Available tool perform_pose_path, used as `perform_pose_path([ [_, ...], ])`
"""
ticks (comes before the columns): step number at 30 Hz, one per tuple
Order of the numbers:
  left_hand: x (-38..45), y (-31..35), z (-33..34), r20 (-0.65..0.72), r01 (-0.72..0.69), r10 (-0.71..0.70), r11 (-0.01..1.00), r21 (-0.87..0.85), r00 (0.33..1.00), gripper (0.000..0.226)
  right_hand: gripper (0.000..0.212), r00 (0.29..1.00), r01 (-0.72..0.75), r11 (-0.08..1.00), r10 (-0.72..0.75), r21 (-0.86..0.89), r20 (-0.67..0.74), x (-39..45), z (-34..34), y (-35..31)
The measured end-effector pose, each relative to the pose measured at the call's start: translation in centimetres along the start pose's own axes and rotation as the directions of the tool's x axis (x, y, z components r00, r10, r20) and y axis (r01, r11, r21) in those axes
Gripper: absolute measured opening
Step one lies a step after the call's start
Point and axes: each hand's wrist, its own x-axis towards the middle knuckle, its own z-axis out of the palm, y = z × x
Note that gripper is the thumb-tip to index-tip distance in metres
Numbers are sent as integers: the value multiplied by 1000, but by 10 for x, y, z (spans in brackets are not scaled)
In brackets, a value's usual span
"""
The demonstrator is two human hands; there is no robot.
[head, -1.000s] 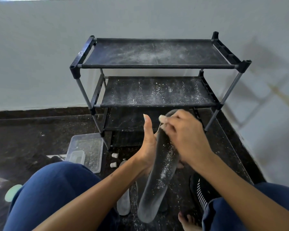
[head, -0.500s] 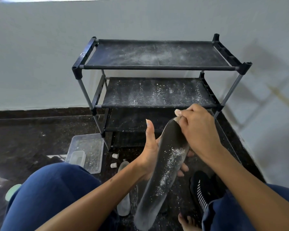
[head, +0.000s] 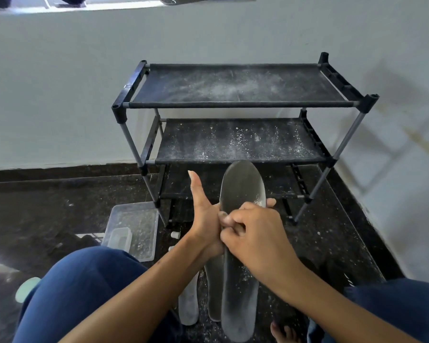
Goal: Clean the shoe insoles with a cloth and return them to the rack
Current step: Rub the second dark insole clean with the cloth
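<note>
Step in hand: cleaning, not returning. Dark insole (head: 240, 243) held upright in front of the rack (head: 235, 105), toe end up, heel down near the floor. Left hand (head: 204, 219) backs it from behind, palm open, thumb up, fingertips showing past the right edge. Right hand (head: 253, 233) curled shut on its front at mid-length, rubbing; cannot tell if a cloth is in that hand. White powder sits near the right edge and on the lower half. Two more insoles (head: 190, 305) lie on the floor below. Rack shelves dusty, nothing on them. Next, likely: work down the lower half, then set it on a shelf.
</note>
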Motion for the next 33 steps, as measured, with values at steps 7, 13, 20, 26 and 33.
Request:
perform_pose_path([
  [7,-6,-5,12,30,-57,54,993,103,998,118,14,982,54,989,-28,139,-187,12,-27,11],
  [13,-3,-8,16,21,-7,7,999,36,1000,136,11,988,90,991,-102,-103,-120,15,-12,10],
  [20,-6,-2,9,77,-22,19,999,36,997,123,11,993,76,996,-71,-52,90,-3,-8,0],
  [26,-13,-4,17,137,45,-48,999,21,989,114,6,961,183,979,-197,-90,-195,21,-49,24],
  [33,-14,-11,20,161,69,-77,996,59,984,96,14,942,279,909,-322,-309,-97,26,-47,39],
])
